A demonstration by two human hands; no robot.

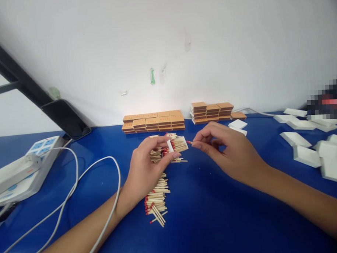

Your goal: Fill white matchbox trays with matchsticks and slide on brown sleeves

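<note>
Between its thumb and fingers, my left hand point(147, 162) holds a small white matchbox tray point(170, 145) tilted above the table. Matches point(180, 144) with red heads lie side by side in that tray. Just to its right, my right hand point(226, 144) pinches a few matches point(189, 142), red heads pointing left toward the tray. A long pile of loose matches point(157, 197) lies below my left hand, most heads facing left. More loose matches point(155, 155) show behind the left fingers, partly hidden by them.
Brown matchboxes stand in a row point(157, 121) and in stacks point(212, 112) along the wall. White trays point(306, 155) lie scattered at the right; two more point(237, 125) are behind my right hand. A power strip point(44, 145), a white cable point(119, 172) across my left forearm, and a black stand point(65, 119) occupy the left.
</note>
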